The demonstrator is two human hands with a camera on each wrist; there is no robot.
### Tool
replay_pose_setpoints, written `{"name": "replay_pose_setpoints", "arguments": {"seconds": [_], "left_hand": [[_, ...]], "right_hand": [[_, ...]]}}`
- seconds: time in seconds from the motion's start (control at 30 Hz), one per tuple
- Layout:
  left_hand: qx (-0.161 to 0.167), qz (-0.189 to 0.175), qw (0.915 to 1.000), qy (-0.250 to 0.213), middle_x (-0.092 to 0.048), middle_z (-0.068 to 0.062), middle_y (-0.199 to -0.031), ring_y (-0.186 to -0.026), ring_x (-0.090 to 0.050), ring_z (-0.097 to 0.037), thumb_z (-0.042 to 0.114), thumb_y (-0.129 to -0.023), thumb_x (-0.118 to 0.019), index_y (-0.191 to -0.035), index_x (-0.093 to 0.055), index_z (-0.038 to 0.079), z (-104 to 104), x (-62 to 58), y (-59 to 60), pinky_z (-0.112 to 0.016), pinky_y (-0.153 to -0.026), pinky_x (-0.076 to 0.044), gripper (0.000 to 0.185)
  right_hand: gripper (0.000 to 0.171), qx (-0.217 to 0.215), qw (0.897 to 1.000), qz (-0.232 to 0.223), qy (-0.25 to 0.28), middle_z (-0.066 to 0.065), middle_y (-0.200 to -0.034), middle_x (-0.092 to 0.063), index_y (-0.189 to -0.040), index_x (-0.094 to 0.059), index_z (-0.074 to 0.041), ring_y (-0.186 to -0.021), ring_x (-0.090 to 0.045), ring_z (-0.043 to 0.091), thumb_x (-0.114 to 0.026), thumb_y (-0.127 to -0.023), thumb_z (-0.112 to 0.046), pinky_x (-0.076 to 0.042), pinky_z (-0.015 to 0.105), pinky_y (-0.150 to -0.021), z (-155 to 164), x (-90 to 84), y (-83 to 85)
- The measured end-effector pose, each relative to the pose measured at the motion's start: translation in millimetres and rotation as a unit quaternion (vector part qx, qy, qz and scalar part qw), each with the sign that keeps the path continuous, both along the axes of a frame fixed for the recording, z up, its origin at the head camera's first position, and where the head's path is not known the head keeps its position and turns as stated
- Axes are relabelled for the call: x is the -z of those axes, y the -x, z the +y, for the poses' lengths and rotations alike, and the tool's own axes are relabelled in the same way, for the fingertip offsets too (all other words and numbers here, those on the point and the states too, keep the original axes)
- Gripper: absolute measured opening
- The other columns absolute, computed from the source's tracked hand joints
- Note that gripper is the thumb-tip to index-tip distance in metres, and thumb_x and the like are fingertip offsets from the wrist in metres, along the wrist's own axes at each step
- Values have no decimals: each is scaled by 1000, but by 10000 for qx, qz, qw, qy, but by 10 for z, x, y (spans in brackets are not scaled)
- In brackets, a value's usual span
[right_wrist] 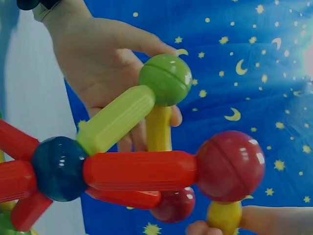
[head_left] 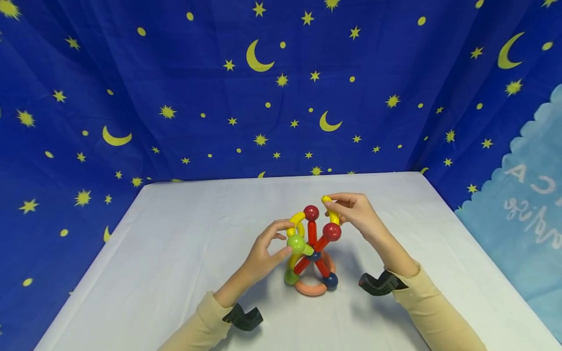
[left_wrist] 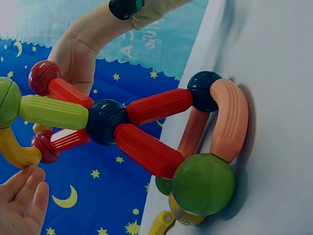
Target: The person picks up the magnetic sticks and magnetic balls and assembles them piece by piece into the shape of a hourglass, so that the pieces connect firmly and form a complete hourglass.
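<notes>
A: Two hands work on one toy, a ball-and-rod structure [head_left: 311, 253] standing on the white tabletop [head_left: 184, 243], close in front of the person.

B: Which hand holds the loose part?

A: The right hand [head_left: 355, 212]. Its fingers are pinched on a yellow curved rod [head_left: 330, 208], which sits just above the upper red ball [head_left: 331, 232]. In the right wrist view the rod's lower end meets the underside of that ball as the camera shows it, so rod and ball look to be touching.

B: And the rod's long axis?

A: Roughly upright, leaning a little to the left at its top, in line with the ball beneath it. The red rod [right_wrist: 139, 170] that carries this ball runs down to the dark blue ball [right_wrist: 58, 168] at the hub.

B: What about the left hand?

A: The left hand [head_left: 263, 253] is at the other side. Thumb and forefinger are closed on the light green ball [head_left: 296, 243], steadying it; the remaining fingers curl loosely. A green rod [right_wrist: 116, 119] joins that ball to the same blue hub.

B: So which hand is nearer the upper red ball?

A: The right, clearly. The left sits lower and to the left, with the second red ball [head_left: 311, 212] between them. The base, a peach curved rod [head_left: 310, 288], lies flat on the tabletop.
</notes>
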State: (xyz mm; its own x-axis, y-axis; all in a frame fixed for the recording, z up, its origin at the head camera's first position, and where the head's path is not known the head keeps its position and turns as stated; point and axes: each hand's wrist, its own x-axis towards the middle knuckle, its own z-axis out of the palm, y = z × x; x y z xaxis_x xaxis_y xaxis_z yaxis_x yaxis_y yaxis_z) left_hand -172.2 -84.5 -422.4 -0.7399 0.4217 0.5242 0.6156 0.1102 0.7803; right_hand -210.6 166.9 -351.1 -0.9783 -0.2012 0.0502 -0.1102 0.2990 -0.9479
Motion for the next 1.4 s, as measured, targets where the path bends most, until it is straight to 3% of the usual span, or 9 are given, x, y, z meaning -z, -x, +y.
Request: {"name": "replay_pose_setpoints", "arguments": {"seconds": [0.13,0.33,0.6,0.8,0.93,1.2,1.4], "left_hand": [[-28,46,10000,-54,-53,-15,-132,-121,-49,-11,17,-89,-60,-128,-51,2,10,17,-1,-31,-93,-48,43],[-104,178,9996,-167,-53,-15,-132,-121,-49,-14,12,-87,-62,-128,-52,5,14,40,-1,-33,-92,-48,42],[-166,343,9987,-343,-52,-17,-132,-122,-50,-20,31,-91,-60,-125,-53,3,26,79,-18,-31,-90,-48,44],[-157,404,9984,-368,-51,-17,-132,-120,-49,-18,32,-92,-59,-124,-53,2,33,101,-16,-32,-89,-48,45],[-223,379,9984,-355,-51,-16,-132,-119,-48,-13,22,-89,-61,-123,-53,1,39,104,-9,-33,-89,-48,41],[-613,282,9968,-427,-52,-15,-130,-117,-49,-13,10,-90,-55,-126,-54,3,51,91,1,-35,-88,-49,37],[-884,11,9951,-439,-51,-12,-129,-115,-47,-10,5,-91,-55,-129,-52,7,63,78,9,-31,-90,-47,39]], "right_hand": [[37,-328,9992,-64,-204,6,-81,-70,-122,-59,7,-58,-60,8,-58,-94,-18,-54,22,-58,34,-28,-5],[35,-662,9965,-99,-510,5,-74,-68,-118,-62,6,-53,-55,10,-61,-92,-17,-49,22,-52,43,-40,-7],[34,-780,9939,-127,-772,-1,-67,-62,-116,-63,5,-48,-45,9,-62,-91,-18,-41,20,-47,33,-54,0],[34,-847,9925,-265,-846,2,-71,-65,-115,-64,3,-56,-54,9,-63,-90,-20,-49,22,-54,28,-36,-3],[34,-685,9949,-280,-682,4,-76,-69,-115,-63,3,-63,-61,10,-62,-91,-22,-53,23,-58,0,14,24],[35,-157,9988,-456,-43,1,-81,-69,-112,-64,2,-77,-62,13,-60,-93,-27,-49,21,-65,-119,172,165],[48,338,9954,-770,449,-3,-91,-67,-115,-62,2,-85,-60,9,-51,-97,-40,-49,19,-75,-229,258,283]]}}
